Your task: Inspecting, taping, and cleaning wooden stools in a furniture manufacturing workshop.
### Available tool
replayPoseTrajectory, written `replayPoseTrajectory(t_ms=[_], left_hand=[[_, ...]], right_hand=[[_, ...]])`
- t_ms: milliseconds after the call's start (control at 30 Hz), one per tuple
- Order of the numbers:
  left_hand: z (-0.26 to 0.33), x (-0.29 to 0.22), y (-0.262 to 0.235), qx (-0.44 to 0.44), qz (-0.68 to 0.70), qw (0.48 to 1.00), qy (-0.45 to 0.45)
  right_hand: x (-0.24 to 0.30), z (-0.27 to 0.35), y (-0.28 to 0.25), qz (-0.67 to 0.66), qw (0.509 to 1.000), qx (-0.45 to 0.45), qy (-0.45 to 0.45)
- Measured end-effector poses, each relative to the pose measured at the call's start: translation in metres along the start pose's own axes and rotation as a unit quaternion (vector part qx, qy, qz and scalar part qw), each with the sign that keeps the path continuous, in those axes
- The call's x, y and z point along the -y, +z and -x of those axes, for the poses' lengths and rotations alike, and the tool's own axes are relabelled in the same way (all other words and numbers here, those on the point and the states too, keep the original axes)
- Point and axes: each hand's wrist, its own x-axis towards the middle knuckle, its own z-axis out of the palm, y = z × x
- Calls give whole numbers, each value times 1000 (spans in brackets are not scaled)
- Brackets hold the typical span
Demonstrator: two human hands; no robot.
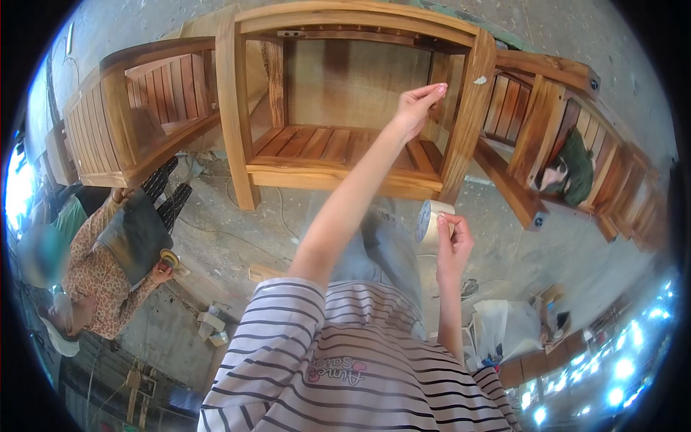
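My right hand (453, 241) grips a roll of cream-coloured tape (432, 222), held in front of my body below the wooden frame's right post. My left hand (421, 108) reaches up and across to the right, its fingertips pinched together beside that post. Whatever lies between those fingertips is too small to make out. Ahead of me stands a brown wooden cabinet-like frame (345, 178) with a slatted shelf and a pale back panel. A small whitish patch (480, 81) shows on its right post, just right of my left fingertips.
Slatted wooden furniture (115, 122) stands at the left, and another wooden piece (536, 133) at the right with dark green cloth (578, 169) on it. At the left a co-worker (108, 288) holds a round yellowish object. Cords (216, 229) lie on the concrete floor.
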Motion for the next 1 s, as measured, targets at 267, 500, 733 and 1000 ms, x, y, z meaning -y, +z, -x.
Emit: replayPoseTrajectory(t_ms=[267, 500, 733, 1000], left_hand=[[-19, 16, 11, 66, 71, 993, -61], [-40, 23, 3, 61, 21, 990, -125], [-49, 51, -1, 51, 34, 988, -145], [-21, 25, -11, 38, 90, 994, -44]], right_hand=[[-2, -3, -5, -13, 999, 26, 27], [-7, -1, -15, -22, 998, 22, 54], [-25, 4, -25, -33, 999, 11, 20], [-28, 18, -36, -43, 997, -1, 65]])
